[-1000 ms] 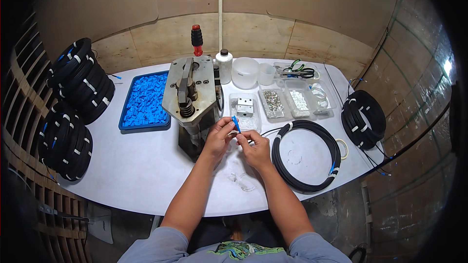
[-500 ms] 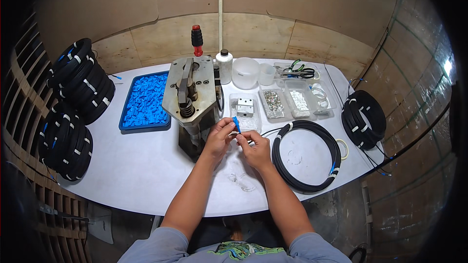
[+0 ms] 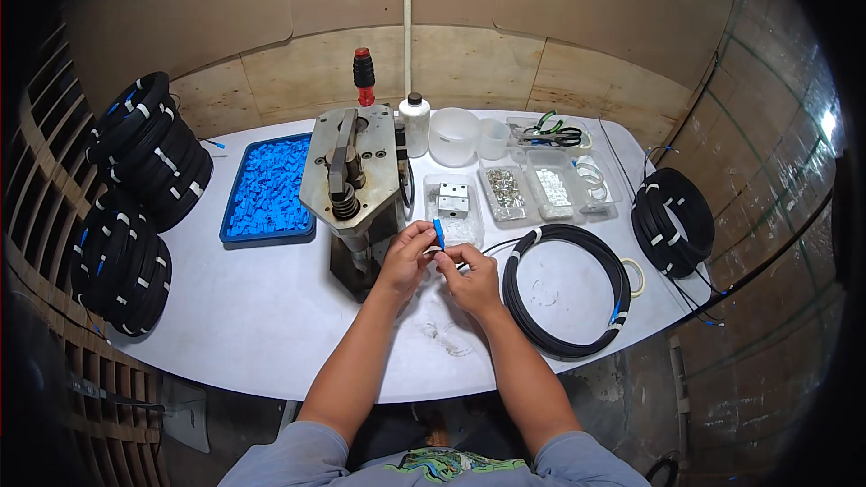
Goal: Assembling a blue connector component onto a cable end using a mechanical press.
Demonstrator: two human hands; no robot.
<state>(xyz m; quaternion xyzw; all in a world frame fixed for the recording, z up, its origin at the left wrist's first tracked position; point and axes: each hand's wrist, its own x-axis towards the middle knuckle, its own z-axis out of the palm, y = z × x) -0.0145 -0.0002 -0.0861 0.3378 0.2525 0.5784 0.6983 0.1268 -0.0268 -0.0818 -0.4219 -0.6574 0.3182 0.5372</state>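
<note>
Between the fingertips of my left hand (image 3: 408, 255) is a small blue plastic connector (image 3: 438, 233), standing nearly upright. Its lower end meets the pinched thumb and fingers of my right hand (image 3: 471, 281). A black cable (image 3: 502, 245) runs from the coil (image 3: 511, 302) on the table into my right hand. The join between cable and connector is hidden by my fingers. Just left of my left hand stands a metal press (image 3: 354, 182) with a red-and-black handle (image 3: 363, 77). Behind my hands, a metal block (image 3: 454, 199) sits in a clear tray (image 3: 466, 233).
A blue tray (image 3: 268, 239) full of small blue parts lies left of the press. Coiled black cables are stacked at the left (image 3: 152, 153) and right (image 3: 672, 221). At the back are a white bottle (image 3: 414, 126), plastic tubs (image 3: 454, 137), bins of small parts (image 3: 505, 192) and pliers (image 3: 561, 135).
The blue connector has turned slightly more upright, its top shifting a little lower. My fingers have moved only slightly around it.
</note>
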